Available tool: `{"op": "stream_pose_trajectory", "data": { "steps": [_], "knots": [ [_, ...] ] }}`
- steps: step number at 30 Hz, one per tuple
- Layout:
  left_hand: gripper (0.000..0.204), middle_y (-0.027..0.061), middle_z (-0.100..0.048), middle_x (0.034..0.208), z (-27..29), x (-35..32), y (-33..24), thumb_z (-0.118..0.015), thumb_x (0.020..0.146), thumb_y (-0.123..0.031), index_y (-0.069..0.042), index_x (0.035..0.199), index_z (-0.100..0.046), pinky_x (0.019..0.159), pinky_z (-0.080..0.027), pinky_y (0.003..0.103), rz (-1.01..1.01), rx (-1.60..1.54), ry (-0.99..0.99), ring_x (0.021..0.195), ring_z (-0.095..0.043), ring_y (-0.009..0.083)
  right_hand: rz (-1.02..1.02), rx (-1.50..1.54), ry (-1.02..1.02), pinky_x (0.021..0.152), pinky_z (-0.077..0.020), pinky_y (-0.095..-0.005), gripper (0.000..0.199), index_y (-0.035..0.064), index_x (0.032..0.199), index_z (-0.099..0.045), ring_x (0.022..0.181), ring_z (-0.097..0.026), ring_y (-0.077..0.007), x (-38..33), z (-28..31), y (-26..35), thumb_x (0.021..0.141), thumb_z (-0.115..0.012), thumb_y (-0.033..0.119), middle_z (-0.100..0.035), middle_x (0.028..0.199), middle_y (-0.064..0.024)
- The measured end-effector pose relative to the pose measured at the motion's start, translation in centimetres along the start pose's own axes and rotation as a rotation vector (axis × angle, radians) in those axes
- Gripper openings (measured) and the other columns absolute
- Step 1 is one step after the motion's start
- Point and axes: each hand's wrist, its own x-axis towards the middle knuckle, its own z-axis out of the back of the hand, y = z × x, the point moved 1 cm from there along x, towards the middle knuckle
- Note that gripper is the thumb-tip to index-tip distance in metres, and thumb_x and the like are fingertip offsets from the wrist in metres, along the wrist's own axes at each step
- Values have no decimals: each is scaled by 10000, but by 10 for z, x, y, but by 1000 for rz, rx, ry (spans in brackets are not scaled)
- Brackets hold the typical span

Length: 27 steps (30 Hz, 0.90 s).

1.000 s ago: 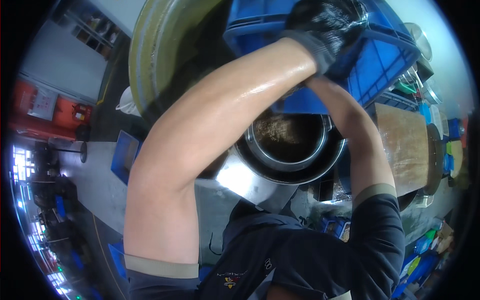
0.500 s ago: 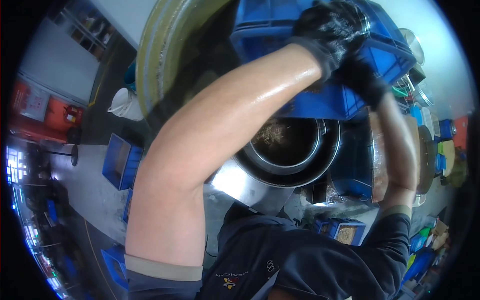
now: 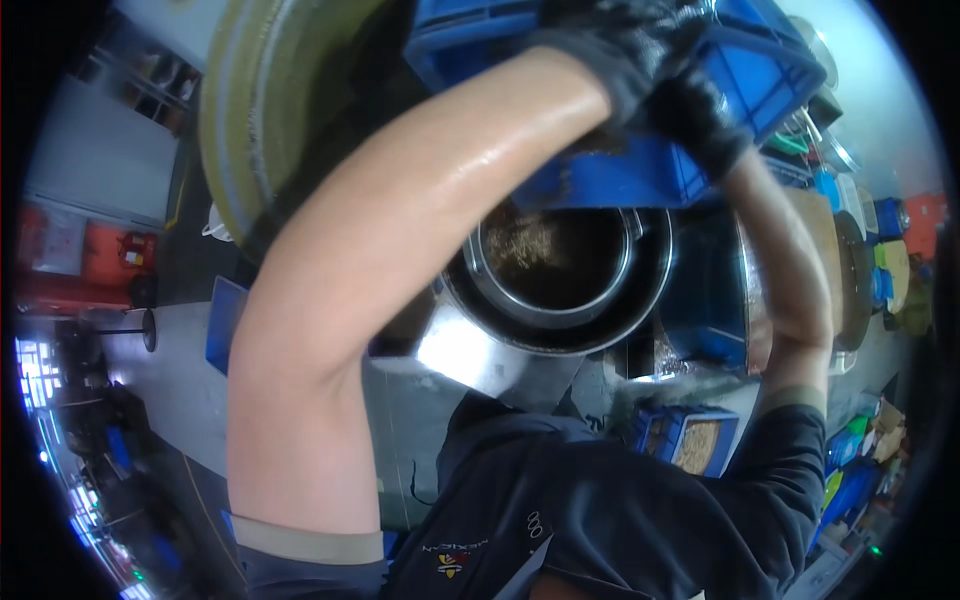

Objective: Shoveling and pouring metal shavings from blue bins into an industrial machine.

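Nearest the camera are the wearer's dark shirt [image 3: 610, 500] and, to the right below, a small blue crate [image 3: 722, 452] of pale material. Further out, a metal pot [image 3: 555, 318] sits inside a wider pan [image 3: 560, 352], brownish matter showing within. Just beyond, the large blue crate [image 3: 640, 180] overhangs the pot's far side; whether they touch cannot be told. Both gloved hands are at this crate. The right hand [image 3: 700, 115], a second ago mostly hidden behind the left wrist, now shows beside it, fingers bent; what it grasps, if anything, is unclear. The left hand [image 3: 640, 40] remains over the crate, its fingers too hidden to judge its hold. This suggests the work centres on the crate rather than the pot. Farther left curves a yellowish tub [image 3: 225, 130].
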Motion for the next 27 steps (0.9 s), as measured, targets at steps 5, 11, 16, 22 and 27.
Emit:
{"op": "stream_pose_trajectory", "data": {
  "steps": [5,11,16,22,27],
  "knots": [
    [201,201,-634,821,4,4,-11,-453,851,-99,0,933,-608,593,-537,362,-77,48,-2,731,-673,287,-224,397,339,840,-504,-388,212,120,1039,-655,899,-642,-255,28,-7,26,884,-576,241,-658,1011,-121],
    [204,201,-635,824,6,1,-8,-450,855,-99,1,938,-607,597,-538,360,-127,105,0,736,-673,286,-355,920,56,831,-488,-419,296,132,1019,-654,898,-630,-342,-4,-125,48,903,-503,360,-658,980,-162],
    [207,200,-636,828,-1,-26,10,-447,858,-98,1,942,-607,600,-538,358,-103,178,61,740,-673,285,-664,296,298,774,-510,-409,252,114,1028,-643,885,-643,-346,-3,-64,18,870,-528,273,-658,1000,-175],
    [209,199,-636,831,-10,-25,0,-445,861,-98,2,948,-607,604,-539,355,-182,178,45,745,-674,284,-680,1,302,888,-480,-412,335,72,1128,-626,1048,-602,-341,2,-108,5,913,-430,238,-618,1128,-214],
    [212,199,-637,834,-14,-21,-13,-442,864,-97,3,952,-606,608,-539,353,-239,162,3,749,-674,284,-700,461,-32,1110,-271,-329,514,64,1438,-330,1373,-303,-303,-22,-206,-13,958,-410,231,-327,1473,-187]
  ]
}}
